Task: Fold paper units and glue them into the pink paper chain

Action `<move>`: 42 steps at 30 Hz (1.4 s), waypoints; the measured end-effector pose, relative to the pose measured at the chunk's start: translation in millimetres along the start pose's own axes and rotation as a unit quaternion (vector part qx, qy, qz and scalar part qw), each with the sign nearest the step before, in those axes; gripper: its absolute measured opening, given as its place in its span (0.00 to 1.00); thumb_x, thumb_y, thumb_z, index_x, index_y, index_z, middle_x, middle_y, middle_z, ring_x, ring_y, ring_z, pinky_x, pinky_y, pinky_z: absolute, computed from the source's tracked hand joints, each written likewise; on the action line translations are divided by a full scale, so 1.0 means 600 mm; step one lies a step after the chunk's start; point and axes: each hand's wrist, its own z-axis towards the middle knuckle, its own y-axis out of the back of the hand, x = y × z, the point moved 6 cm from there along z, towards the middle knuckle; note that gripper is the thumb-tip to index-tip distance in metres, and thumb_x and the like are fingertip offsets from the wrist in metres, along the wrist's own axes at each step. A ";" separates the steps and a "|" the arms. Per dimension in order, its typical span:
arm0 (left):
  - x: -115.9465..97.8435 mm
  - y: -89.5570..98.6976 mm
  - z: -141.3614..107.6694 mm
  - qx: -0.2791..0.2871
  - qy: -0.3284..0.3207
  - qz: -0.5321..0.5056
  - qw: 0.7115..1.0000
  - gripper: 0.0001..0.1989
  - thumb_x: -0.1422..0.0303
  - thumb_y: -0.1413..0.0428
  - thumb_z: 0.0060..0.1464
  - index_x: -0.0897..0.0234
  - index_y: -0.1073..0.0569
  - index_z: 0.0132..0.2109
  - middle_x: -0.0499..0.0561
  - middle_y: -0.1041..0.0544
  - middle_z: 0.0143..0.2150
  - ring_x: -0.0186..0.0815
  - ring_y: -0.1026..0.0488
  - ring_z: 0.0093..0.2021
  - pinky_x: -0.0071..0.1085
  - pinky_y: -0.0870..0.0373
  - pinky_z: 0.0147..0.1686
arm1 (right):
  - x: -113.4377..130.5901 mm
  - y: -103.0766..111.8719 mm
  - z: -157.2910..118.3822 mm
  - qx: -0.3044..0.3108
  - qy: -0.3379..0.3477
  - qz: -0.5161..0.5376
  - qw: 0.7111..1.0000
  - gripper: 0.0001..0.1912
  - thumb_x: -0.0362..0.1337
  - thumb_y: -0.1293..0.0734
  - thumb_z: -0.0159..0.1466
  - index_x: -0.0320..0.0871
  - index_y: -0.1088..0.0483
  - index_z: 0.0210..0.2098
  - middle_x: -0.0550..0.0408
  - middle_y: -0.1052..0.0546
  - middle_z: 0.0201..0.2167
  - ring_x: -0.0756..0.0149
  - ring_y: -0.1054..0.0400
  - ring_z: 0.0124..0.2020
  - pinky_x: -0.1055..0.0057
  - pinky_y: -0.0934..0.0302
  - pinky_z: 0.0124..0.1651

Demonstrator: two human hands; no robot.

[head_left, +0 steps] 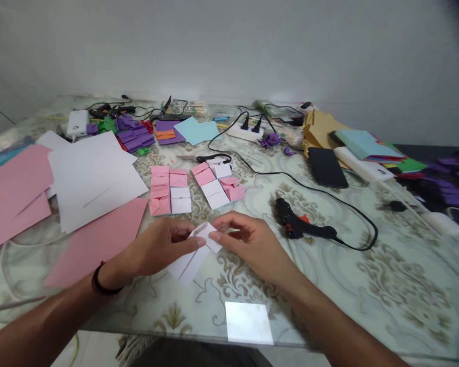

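Between my two hands is a folded piece of white paper (191, 261), tilted, with a folded flap at its upper end. My left hand (163, 247) pinches its left side, the thumb lying on top. On the upper right corner, my right hand (248, 239) grips the flap between thumb and fingers. Just beyond the hands lie two squares of folded pink and white pieces, a left one (170, 191) and a right one (218, 183). A small white paper square (248, 323) rests at the table's front edge.
A black glue gun (304, 221) with its cord lies to the right. Scissors (210, 158) and a white power strip (245, 132) sit farther back. White sheets (95, 178) and pink sheets (15, 193) cover the left, near purple folded papers (135, 136). A black phone-like slab (328, 167) lies right.
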 end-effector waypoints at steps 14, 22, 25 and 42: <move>-0.005 -0.005 -0.004 0.032 -0.003 0.052 0.998 0.23 0.60 0.46 0.65 0.63 0.44 0.25 0.42 0.48 0.24 0.28 0.50 0.25 0.27 0.55 0.23 | -0.007 -0.018 -0.006 0.052 -0.059 0.043 0.996 0.15 0.48 0.23 0.61 0.42 0.22 0.35 0.58 0.25 0.29 0.70 0.34 0.28 0.72 0.41 0.31; -0.010 -0.006 -0.005 0.059 0.018 0.002 0.998 0.20 0.61 0.46 0.64 0.63 0.40 0.25 0.42 0.45 0.23 0.28 0.48 0.24 0.27 0.54 0.22 | -0.006 -0.021 -0.008 0.026 -0.056 0.039 0.997 0.16 0.48 0.23 0.60 0.42 0.24 0.31 0.59 0.26 0.26 0.70 0.37 0.27 0.73 0.42 0.30; -0.008 -0.007 -0.006 0.069 0.021 -0.009 0.997 0.21 0.60 0.46 0.65 0.64 0.38 0.25 0.42 0.44 0.23 0.28 0.47 0.24 0.26 0.52 0.22 | -0.005 -0.021 -0.009 0.017 -0.049 0.039 0.998 0.18 0.51 0.24 0.60 0.43 0.24 0.30 0.59 0.26 0.25 0.70 0.36 0.26 0.72 0.41 0.30; -0.009 -0.003 -0.009 0.059 0.007 0.028 0.998 0.23 0.58 0.47 0.67 0.63 0.40 0.25 0.42 0.46 0.23 0.27 0.49 0.25 0.28 0.54 0.23 | 0.008 -0.020 -0.008 0.000 -0.013 0.012 1.000 0.11 0.44 0.27 0.63 0.43 0.25 0.30 0.58 0.24 0.25 0.69 0.34 0.27 0.71 0.38 0.31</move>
